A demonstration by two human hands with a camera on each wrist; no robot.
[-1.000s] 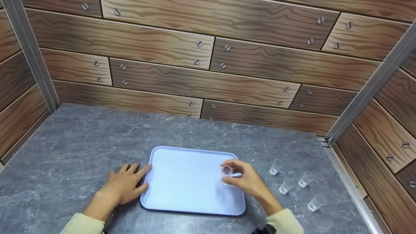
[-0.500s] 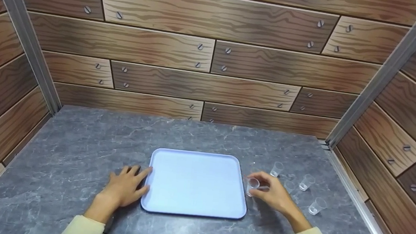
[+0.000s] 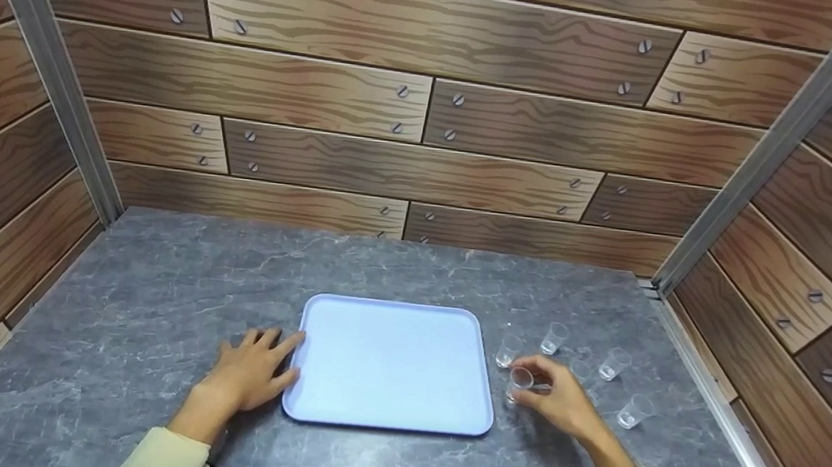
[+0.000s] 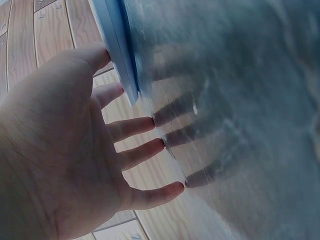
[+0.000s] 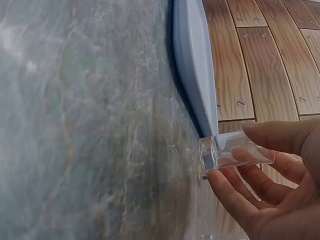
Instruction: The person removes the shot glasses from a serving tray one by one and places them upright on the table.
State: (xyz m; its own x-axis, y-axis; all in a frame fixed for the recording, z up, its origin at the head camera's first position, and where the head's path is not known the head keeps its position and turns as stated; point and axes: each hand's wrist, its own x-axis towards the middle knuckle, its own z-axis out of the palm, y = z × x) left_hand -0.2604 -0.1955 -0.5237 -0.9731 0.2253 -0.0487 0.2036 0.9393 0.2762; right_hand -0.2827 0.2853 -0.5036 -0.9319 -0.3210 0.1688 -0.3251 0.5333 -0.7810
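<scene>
A pale blue tray point(image 3: 389, 367) lies flat on the grey marbled table. At its left edge rests my left hand point(image 3: 249, 373), fingers spread, thumb and index finger touching the rim; the left wrist view shows the other fingertips point(image 4: 159, 145) on the tabletop. Just off the tray's right side, my right hand point(image 3: 556, 400) pinches a small clear shot glass point(image 3: 520, 382) between thumb and fingers. In the right wrist view that shot glass point(image 5: 245, 150) stands upright relative to the table, its thick base right at the surface.
Several more clear shot glasses stand right of the tray: one point(image 3: 509, 351) just behind the held one, another point(image 3: 554, 338) farther back, others point(image 3: 614, 364) point(image 3: 634, 411) to the right. Wood-patterned walls point(image 3: 422, 166) and metal posts point(image 3: 53, 74) enclose the table.
My right hand has carried the shot glass from above the tray's right part rightward and down to the table beside it. My left hand stays at the tray's left edge.
</scene>
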